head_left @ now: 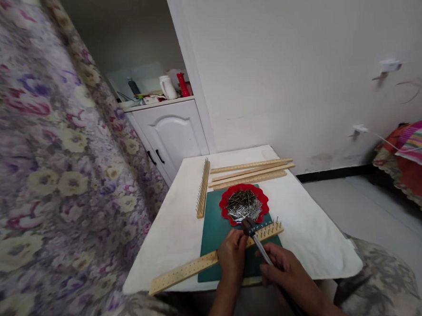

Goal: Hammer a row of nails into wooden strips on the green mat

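Note:
My right hand (287, 270) is wrapped round the handle of a hammer (260, 246). The dark hammer head lies close above the fingertips of my left hand (233, 252). Those fingers are pinched together over a wooden strip (184, 270), and whatever they hold is hidden. Rows of small holes run along the strip's left part, while several nails (272, 226) stand upright in its right end. Slanting across a green mat (210, 225), the strip reaches past the mat on the left. Just beyond my hands, a red scalloped dish (224, 206) holds loose dark and silvery nails (244, 206).
A white-covered table (308, 223) carries everything. At the left lies another strip studded with nails (203, 189); several wooden strips (250, 179) lie at the back. A floral curtain (71, 161) hangs left. A white cabinet (175, 131) and a wall (263, 78) stand behind.

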Motion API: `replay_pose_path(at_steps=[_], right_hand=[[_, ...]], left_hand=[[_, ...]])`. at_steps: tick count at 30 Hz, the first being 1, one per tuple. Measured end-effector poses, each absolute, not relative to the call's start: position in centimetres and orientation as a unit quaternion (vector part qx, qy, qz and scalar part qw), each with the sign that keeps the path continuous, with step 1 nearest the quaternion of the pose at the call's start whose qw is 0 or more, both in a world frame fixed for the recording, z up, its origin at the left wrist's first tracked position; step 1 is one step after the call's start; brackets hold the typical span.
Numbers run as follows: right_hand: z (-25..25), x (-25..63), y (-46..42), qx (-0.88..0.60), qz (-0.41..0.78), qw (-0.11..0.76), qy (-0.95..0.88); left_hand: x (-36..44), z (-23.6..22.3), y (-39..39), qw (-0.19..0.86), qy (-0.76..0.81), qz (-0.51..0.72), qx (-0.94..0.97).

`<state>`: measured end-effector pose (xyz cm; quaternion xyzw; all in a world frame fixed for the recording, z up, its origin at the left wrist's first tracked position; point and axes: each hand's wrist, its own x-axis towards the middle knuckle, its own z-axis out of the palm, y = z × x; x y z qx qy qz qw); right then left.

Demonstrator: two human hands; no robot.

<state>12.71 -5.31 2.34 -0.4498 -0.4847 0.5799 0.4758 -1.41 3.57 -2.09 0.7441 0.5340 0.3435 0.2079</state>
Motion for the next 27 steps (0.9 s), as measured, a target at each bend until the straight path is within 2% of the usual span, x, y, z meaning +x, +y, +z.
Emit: replay_pose_path(at_steps=[16,23,27], right_hand=[[3.0,12.0,-5.5,-0.458,0.582,0.472,-0.478],[2.4,13.3,-6.3,-0.462,0.589,0.487,-0.45],[1.4,14.5,-7.0,-0.478,0.577,0.511,-0.421]], left_hand=[[-1.4,-2.0,3.5,0.206,0.541,0.34,0.741],[-2.1,-1.1,3.5,0.272,0.485,0.364,0.747],[-3.0,0.2,4.5,0.228,0.486,0.361,0.763]])
